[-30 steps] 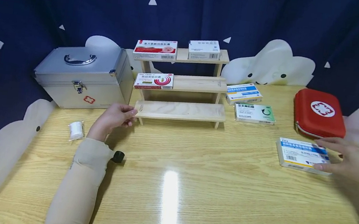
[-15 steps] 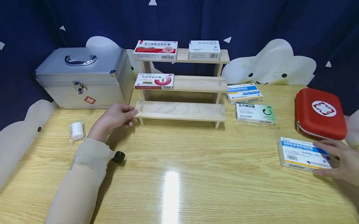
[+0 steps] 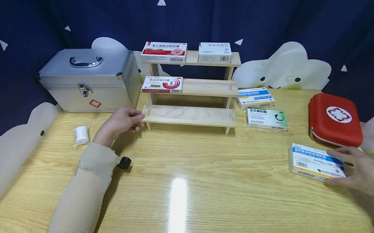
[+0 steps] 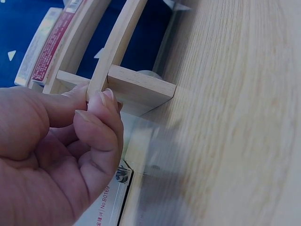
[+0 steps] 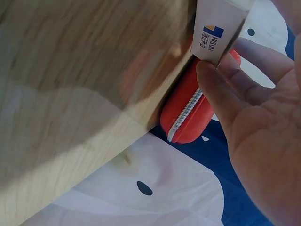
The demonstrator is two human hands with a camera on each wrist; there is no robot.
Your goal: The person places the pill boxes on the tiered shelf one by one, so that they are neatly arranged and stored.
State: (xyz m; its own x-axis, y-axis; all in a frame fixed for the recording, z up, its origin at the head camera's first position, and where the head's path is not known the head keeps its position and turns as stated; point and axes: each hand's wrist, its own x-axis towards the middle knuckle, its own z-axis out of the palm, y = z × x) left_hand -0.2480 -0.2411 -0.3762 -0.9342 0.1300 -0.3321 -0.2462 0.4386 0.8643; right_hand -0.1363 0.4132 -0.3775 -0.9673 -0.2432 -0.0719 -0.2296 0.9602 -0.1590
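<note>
A small wooden three-step shelf (image 3: 188,114) stands mid-table in the head view. My left hand (image 3: 121,123) pinches the left end of its lowest step between thumb and fingers; the left wrist view has that step's end board (image 4: 138,87) just past the fingertips. At the right, a white medicine box with blue and yellow stripes (image 3: 313,162) lies flat. My right hand (image 3: 367,173) grips its right end, thumb at the near edge and fingers over the far side. In the right wrist view the box's end face (image 5: 218,35) sits above the thumb.
On the shelf's upper steps stand a red-and-white box (image 3: 164,51), a white box (image 3: 214,52) and a pink-marked box (image 3: 163,84). A blue-striped box (image 3: 256,98) and green box (image 3: 267,118) lie right of it. Around are a metal case (image 3: 89,80), red pouch (image 3: 336,120) and wrapped white roll (image 3: 81,135).
My right hand has closed in on the right end of the striped medicine box, its thumb now at the near edge. The left hand keeps its hold on the shelf.
</note>
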